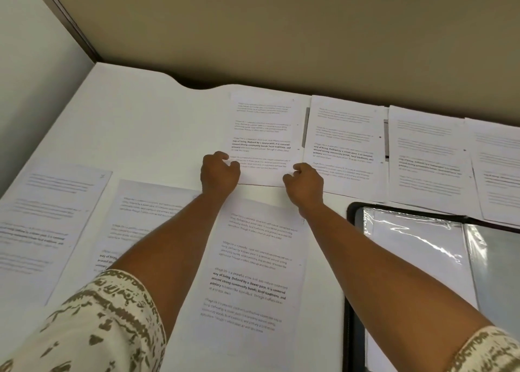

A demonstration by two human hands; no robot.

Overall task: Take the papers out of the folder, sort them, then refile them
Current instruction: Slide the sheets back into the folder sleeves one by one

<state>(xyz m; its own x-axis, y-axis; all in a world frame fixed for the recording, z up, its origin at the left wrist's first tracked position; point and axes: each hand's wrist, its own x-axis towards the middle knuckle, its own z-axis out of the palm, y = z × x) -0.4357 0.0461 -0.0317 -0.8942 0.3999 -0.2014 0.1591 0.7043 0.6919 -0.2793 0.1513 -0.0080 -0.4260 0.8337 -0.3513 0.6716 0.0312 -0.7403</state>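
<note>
Several printed sheets lie spread over the white table. Both arms reach forward to one sheet in the back row. My left hand pinches its lower left corner and my right hand pinches its lower right corner. More sheets lie to its right: one, then another, then a third at the frame's edge. In the near row lie a sheet between my arms, one partly under my left arm, and one at far left. The open black folder with clear sleeves lies at the lower right.
A beige wall runs behind the table and a grey partition stands on the left. The table's back edge has a curved cut-out. Bare table surface shows at the back left.
</note>
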